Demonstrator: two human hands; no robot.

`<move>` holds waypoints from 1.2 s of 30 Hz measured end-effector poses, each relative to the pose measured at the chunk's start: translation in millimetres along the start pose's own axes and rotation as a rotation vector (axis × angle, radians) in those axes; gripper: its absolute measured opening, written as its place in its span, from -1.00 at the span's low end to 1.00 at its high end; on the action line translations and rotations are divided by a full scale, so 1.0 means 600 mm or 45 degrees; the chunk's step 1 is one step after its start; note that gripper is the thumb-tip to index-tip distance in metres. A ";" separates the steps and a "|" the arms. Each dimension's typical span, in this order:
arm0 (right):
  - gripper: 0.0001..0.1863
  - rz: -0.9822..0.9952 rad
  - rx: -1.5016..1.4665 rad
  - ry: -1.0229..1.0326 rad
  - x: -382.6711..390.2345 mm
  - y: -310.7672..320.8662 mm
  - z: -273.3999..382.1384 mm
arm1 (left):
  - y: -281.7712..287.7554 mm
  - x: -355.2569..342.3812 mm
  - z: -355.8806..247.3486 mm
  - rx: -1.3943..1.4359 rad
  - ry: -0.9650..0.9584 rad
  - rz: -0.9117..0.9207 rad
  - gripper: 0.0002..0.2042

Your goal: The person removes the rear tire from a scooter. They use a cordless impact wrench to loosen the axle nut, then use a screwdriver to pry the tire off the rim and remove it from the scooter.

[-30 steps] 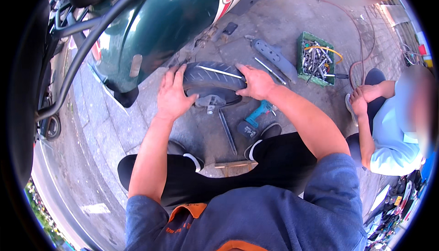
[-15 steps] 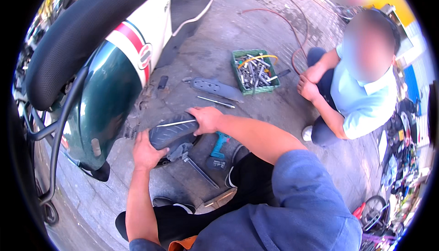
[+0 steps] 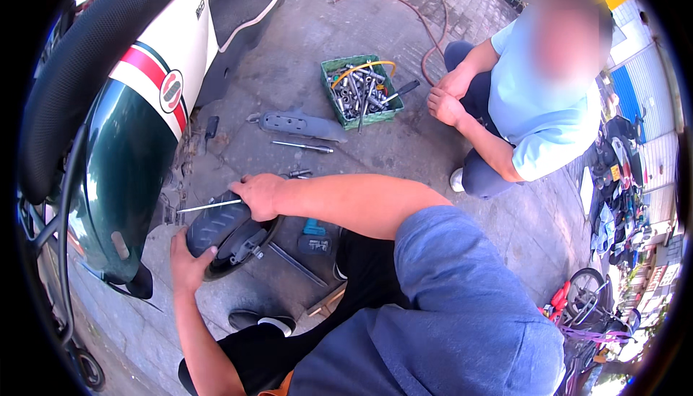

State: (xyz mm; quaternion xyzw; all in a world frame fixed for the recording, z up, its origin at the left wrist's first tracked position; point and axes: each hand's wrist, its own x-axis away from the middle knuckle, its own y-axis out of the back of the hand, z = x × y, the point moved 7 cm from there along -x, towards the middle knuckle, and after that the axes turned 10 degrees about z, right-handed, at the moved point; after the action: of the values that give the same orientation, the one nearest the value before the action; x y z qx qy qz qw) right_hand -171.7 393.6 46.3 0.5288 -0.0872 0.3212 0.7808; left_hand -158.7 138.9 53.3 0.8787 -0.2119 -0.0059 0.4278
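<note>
A black scooter wheel with a grooved tyre stands tilted on the ground, its metal hub parts facing my legs. My left hand grips the tyre's near left side, thumb over the edge. My right hand is closed over the far right side of the tread. A thin metal rod crosses the top of the tyre and ends at my right fingers; whether they hold it is hidden. Beside the wheel, a long flat metal bar and a teal cordless power tool lie near my feet.
A green and white scooter stands at left. Beyond the wheel lie a grey elongated cover, a slim metal tool and a green basket of sockets and tools. A person crouches at right, hands together; a red hose runs behind.
My view has shifted, so the scene sits further left. Both hands have tilted the wheel, and more of its hub side shows. The rod now sticks out past the tyre's left edge.
</note>
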 end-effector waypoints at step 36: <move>-0.63 -0.652 -2.053 0.250 -0.135 0.195 -0.187 | -0.054 -0.073 0.081 -0.107 0.530 0.212 -0.52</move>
State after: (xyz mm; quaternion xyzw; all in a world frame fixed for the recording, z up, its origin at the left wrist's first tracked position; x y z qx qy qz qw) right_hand -327.3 486.5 50.0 -0.2159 -0.0989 0.0187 0.9712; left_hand -196.0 136.9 -9.7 0.8218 -0.1904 0.2022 0.4974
